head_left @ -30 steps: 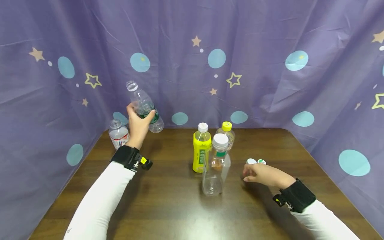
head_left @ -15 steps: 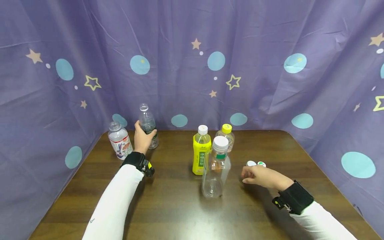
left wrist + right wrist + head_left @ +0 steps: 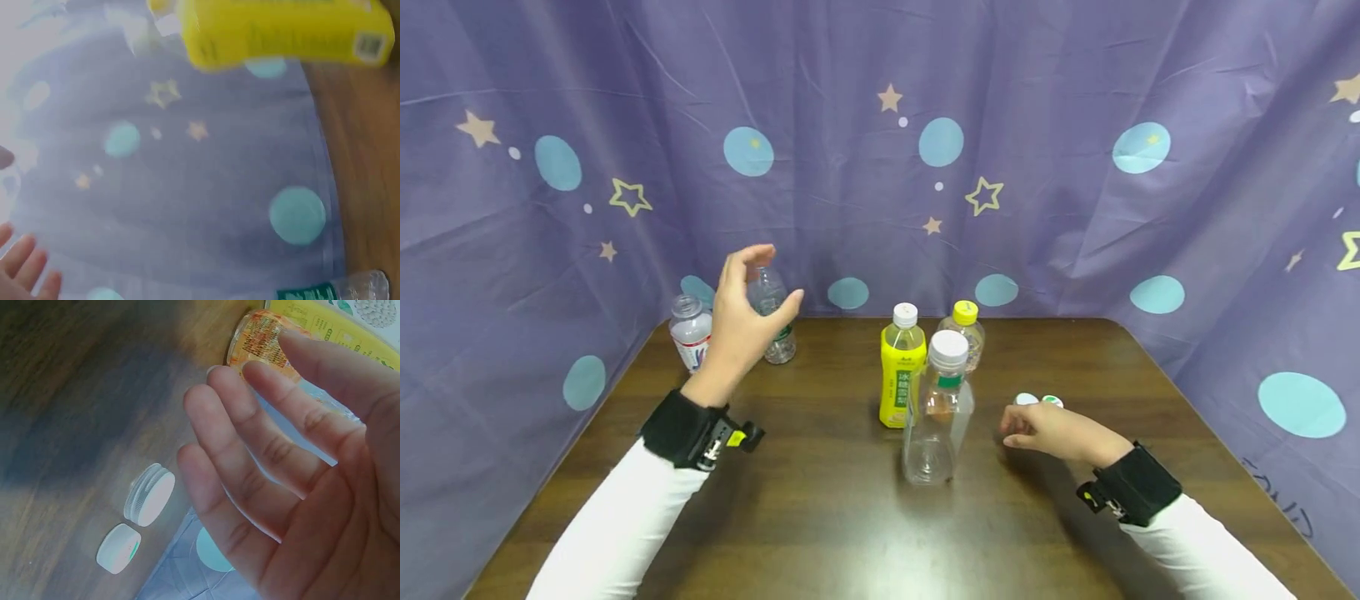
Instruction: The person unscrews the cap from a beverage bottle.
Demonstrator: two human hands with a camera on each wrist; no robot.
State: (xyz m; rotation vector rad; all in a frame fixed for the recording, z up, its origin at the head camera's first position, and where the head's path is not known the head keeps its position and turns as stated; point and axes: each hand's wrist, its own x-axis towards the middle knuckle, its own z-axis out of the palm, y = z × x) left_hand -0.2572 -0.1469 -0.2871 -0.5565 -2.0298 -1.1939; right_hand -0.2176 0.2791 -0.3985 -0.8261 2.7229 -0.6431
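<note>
My left hand [image 3: 741, 321] is raised with fingers and thumb spread apart, nothing between them. Partly behind it, an uncapped clear water bottle [image 3: 782, 343] with a green label stands upright at the table's back left. Beside it is another uncapped clear bottle [image 3: 687, 333], with a red-and-white label, partly covered by the hand. On the right, my right hand [image 3: 1063, 432] hovers low over the table with loosely bent fingers, holding nothing. Just beyond it lie two bottle caps, one plain white [image 3: 159, 497] and one white with a green mark [image 3: 119, 549].
Mid-table stand a yellow-labelled bottle [image 3: 901, 375] with a white cap, a tall clear bottle [image 3: 931, 454] with a white cap, and a yellow-capped bottle [image 3: 973, 343] partly behind it. A purple curtain [image 3: 850, 167] hangs behind the brown table [image 3: 820, 517].
My left hand lowered the green-labelled water bottle, tilted in the air earlier, upright onto the table, then let go and lifted off. The right hand stays nearly still.
</note>
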